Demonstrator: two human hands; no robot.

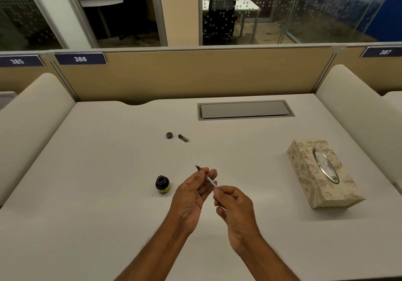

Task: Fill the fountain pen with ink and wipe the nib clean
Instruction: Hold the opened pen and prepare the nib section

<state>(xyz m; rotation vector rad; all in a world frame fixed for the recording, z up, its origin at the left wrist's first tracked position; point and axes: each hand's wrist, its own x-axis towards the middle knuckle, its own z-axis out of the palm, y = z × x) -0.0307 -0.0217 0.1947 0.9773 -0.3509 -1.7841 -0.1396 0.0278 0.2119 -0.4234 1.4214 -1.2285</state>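
Note:
I hold a slim fountain pen (pixel 208 178) above the white desk (pixel 108 150), its dark nib pointing up and to the left. My left hand (pixel 191 195) pinches the front section just behind the nib. My right hand (pixel 236 209) grips the rear end between thumb and fingers. An open ink bottle (pixel 162 184) with a yellow label stands upright on the desk just left of my left hand. Its round cap (pixel 169 135) and a dark pen barrel piece (pixel 183 138) lie farther back near the desk's middle.
A patterned tissue box (pixel 322 174) with an oval opening sits at the right. A grey cable hatch (pixel 245 109) is set into the desk at the back. Padded side dividers and a tan partition enclose the desk.

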